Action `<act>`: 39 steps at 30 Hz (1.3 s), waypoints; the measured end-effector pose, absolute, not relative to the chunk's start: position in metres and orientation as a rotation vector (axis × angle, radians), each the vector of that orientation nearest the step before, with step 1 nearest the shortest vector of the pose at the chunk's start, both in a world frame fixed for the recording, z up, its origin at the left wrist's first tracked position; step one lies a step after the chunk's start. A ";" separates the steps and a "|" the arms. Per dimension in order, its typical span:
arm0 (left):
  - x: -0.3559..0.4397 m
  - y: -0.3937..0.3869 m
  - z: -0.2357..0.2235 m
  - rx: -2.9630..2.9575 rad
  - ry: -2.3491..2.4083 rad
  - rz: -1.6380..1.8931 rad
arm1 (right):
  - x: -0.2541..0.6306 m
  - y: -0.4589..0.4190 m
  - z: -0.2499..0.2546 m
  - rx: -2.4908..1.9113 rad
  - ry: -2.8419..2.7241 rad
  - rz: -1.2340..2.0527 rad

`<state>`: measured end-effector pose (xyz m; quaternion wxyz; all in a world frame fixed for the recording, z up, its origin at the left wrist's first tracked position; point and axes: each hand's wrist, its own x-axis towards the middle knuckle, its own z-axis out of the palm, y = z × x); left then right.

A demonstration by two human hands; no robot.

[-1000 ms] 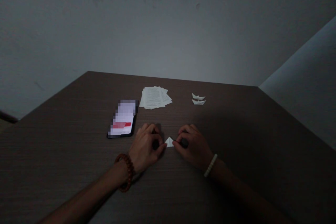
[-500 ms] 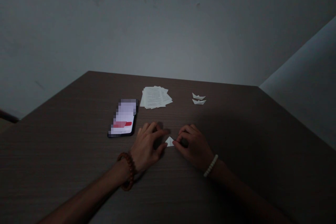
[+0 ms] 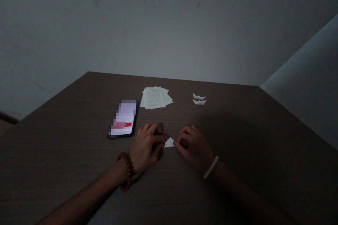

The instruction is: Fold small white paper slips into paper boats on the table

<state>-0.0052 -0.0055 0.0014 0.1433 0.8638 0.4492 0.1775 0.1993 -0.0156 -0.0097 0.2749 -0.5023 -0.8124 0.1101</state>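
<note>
A small white folded paper, triangular with a crease down its middle, lies on the table between my two hands. My right hand pinches its right corner between thumb and curled forefinger. On the other side, my left hand has its forefinger laid along the paper's left slope and its thumb at the left corner, closed on that edge. The fingertips cover part of both corners. Two finished-looking paper boats sit one behind the other, farther back to the right.
A loose stack of printed paper sheets lies toward the back. Left of my left hand is a phone with its screen lit. The dark wooden table meets a grey wall behind.
My left forefinger lifted off the paper, stretched out, then came down along its left slope. The left thumb shifted slightly left, showing more of that corner. My right hand kept its pinch.
</note>
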 end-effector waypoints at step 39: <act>0.007 -0.002 -0.004 2.307 1.445 0.669 | 0.200 -0.017 -0.006 -1.400 -2.151 0.361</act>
